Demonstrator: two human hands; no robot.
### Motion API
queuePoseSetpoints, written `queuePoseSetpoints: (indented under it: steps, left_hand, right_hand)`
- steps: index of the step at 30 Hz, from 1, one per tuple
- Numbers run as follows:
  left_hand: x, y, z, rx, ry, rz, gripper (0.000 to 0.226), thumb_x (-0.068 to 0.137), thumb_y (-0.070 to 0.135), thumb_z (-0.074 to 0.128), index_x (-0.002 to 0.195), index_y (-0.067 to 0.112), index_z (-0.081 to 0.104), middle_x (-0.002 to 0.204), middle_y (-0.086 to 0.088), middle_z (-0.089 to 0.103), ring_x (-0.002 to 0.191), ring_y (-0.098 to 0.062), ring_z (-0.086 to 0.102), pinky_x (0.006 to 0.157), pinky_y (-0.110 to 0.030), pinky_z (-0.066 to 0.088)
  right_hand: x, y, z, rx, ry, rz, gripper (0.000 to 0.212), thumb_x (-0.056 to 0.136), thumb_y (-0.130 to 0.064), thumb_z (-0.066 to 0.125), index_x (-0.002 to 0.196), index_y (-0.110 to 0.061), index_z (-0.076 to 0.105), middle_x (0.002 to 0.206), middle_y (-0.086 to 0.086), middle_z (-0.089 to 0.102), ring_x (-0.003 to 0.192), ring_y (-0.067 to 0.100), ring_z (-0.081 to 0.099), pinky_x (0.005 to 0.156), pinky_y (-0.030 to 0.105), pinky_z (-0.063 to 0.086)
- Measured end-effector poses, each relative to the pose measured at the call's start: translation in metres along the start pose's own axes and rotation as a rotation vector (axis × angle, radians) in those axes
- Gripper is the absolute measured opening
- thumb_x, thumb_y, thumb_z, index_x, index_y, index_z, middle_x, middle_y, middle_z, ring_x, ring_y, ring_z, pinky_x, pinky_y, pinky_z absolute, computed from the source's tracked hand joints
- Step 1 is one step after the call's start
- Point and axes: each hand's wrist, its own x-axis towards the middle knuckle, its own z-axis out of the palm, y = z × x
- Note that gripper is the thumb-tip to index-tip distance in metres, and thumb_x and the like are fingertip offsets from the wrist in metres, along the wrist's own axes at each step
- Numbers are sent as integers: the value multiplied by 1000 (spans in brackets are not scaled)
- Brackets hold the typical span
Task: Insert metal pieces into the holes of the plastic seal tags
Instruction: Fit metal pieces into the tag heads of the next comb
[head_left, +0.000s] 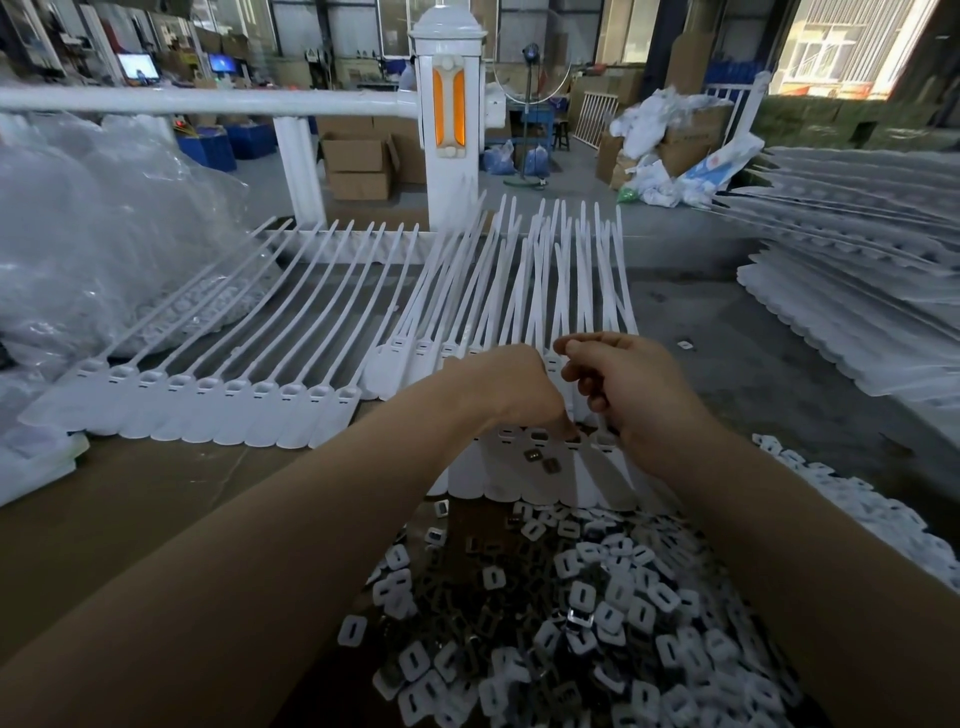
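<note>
A strip of white plastic seal tags (519, 478) lies in front of me, its heads in a row. Two small dark metal pieces (540, 460) lie loose on those tags. My left hand (514, 389) reaches down over the heads, fingertips pressed at one hole near the middle of the row; whether it pinches a metal piece is hidden. My right hand (623, 384) hovers just right of it with fingers curled, its fingertips hidden. A heap of metal pieces and white plastic caps (571, 623) lies nearest me.
Another strip of seal tags (218, 400) lies to the left, and more strips (519, 291) fan out behind. Stacked tag strips (857, 291) fill the right side. Clear plastic bags (93, 234) sit at left. A white railing post (451, 119) stands beyond the table.
</note>
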Motion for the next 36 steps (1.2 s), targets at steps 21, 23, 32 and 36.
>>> queuePoseSetpoints:
  steps: [21, 23, 32, 36]
  left_hand:
    - [-63, -18, -14, 46, -411, 631, 16, 74, 28, 84, 84, 30, 71, 74, 18, 66, 63, 3, 57, 56, -8, 42]
    - [-63, -18, -10, 80, -429, 619, 19, 74, 27, 84, 86, 28, 70, 72, 22, 64, 64, 5, 58, 56, -6, 41]
    - [-61, -17, 1, 99, -446, 626, 12, 81, 21, 79, 87, 28, 70, 73, 23, 67, 67, 7, 63, 60, -4, 44]
    - [-59, -18, 0, 73, -464, 635, 16, 78, 23, 81, 85, 30, 68, 73, 26, 66, 67, 8, 63, 58, -4, 43]
  right_hand:
    - [-2, -1, -2, 24, -15, -12, 16, 94, -17, 57, 90, -19, 73, 70, -5, 65, 61, 7, 48, 50, 20, 38]
    - [-2, 0, -2, 24, -22, -11, 16, 94, -17, 58, 89, -19, 73, 70, -5, 65, 60, 7, 48, 49, 20, 38]
    - [-2, -1, -2, 22, -26, -19, 17, 95, -17, 58, 88, -19, 72, 70, -4, 65, 62, 7, 48, 54, 21, 39]
    - [-2, -1, -2, 16, -31, -29, 16, 95, -17, 58, 89, -19, 72, 72, -4, 65, 63, 7, 49, 55, 21, 40]
